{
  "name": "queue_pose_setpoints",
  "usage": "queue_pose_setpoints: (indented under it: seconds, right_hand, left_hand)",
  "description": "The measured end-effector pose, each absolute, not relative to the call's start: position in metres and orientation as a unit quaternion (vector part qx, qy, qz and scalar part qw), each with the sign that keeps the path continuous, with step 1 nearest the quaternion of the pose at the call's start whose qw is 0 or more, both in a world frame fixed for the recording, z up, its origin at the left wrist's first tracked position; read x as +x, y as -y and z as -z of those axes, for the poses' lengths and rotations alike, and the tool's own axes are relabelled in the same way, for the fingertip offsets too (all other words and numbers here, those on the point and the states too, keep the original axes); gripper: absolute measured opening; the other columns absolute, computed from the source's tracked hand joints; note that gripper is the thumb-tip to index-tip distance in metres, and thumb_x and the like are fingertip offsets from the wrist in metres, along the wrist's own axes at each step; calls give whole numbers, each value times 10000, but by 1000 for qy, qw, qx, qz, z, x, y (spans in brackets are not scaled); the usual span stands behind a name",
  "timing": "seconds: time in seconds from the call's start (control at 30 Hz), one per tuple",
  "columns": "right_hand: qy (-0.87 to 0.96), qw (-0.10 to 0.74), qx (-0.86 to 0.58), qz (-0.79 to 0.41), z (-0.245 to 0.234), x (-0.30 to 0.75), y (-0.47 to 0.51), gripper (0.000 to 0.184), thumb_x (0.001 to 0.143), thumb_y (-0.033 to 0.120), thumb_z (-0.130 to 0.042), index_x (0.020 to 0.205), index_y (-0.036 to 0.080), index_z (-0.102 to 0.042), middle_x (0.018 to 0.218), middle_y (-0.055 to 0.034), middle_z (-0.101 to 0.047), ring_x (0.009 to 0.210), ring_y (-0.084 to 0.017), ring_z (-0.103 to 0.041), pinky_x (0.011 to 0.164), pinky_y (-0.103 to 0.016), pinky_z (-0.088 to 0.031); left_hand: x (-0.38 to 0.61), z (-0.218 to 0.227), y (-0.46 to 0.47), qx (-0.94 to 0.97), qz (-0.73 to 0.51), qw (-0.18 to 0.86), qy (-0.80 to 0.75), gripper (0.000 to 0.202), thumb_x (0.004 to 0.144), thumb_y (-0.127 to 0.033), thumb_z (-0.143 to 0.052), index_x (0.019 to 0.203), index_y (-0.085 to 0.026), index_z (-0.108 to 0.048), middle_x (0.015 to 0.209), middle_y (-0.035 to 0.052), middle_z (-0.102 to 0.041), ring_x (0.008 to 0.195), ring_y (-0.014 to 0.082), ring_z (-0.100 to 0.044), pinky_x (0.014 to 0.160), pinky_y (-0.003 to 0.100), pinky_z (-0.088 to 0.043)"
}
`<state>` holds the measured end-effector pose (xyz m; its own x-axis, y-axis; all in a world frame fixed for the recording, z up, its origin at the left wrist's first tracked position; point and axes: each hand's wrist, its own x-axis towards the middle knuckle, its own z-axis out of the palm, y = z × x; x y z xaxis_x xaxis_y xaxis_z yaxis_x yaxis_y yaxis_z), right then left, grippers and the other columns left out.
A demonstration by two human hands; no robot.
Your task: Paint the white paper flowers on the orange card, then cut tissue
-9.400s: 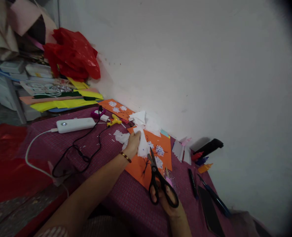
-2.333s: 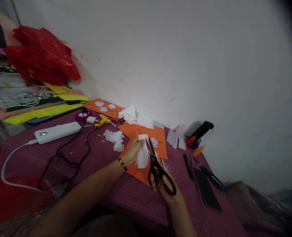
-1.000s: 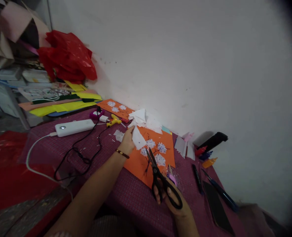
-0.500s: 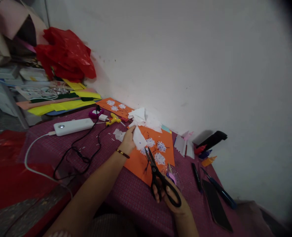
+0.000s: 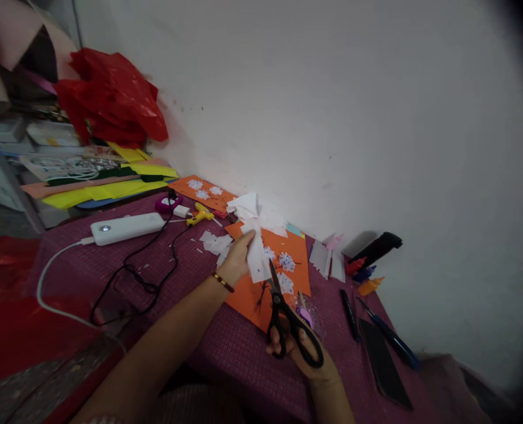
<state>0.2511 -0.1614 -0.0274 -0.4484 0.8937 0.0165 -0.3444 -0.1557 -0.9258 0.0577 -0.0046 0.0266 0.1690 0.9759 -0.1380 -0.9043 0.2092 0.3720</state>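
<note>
My left hand [image 5: 238, 259] pinches a strip of white tissue paper [image 5: 257, 259], which hangs over an orange sheet [image 5: 244, 297]. In my right hand [image 5: 303, 347] is a pair of black scissors [image 5: 283, 309], fingers through the handle loops. The blades point away from me, slightly parted, their tips close to the right edge of the tissue paper. White paper flowers with blue dots [image 5: 287, 261] lie on the orange sheet along with dark drawn branches. Behind my left hand sits a pile of white tissue paper [image 5: 265, 215].
A white power bank [image 5: 129, 228], a yellow glue gun [image 5: 200, 215] and black cable lie left. To the right are a tape roll [image 5: 305, 317], a black marker [image 5: 348, 312], a phone-like dark slab [image 5: 384, 365] and paint tubes [image 5: 371, 286]. A wall stands behind.
My left hand has moved slightly right and toward me, bringing a longer piece of tissue paper near the scissors. The scissor blades look closer together than before.
</note>
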Motion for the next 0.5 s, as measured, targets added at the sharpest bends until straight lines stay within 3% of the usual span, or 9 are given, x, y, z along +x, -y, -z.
queue_pose_setpoints:
  seconds: [0.33, 0.5]
  right_hand:
    - [453, 456, -270, -717, 20, 246, 159, 457, 822, 530, -662, 1182, 253, -605, 826, -50, -636, 732, -201, -603, 747, -412, -531]
    - [445, 473, -274, -709, 19, 246, 158, 429, 825, 567, -631, 1126, 262, -632, 845, -57, -639, 722, -205, -603, 754, -433, -526]
  left_hand:
    - [74, -28, 25, 171, -608, 758, -163, 78, 731, -131, -749, 726, -134, -671, 622, 10, -714, 512, 126, -644, 547, 220, -527]
    - [80, -24, 32, 205, -572, 778, -158, 42, 759, -132, -733, 750, -120, -694, 661, 47, -727, 533, 138, -655, 562, 233, -532]
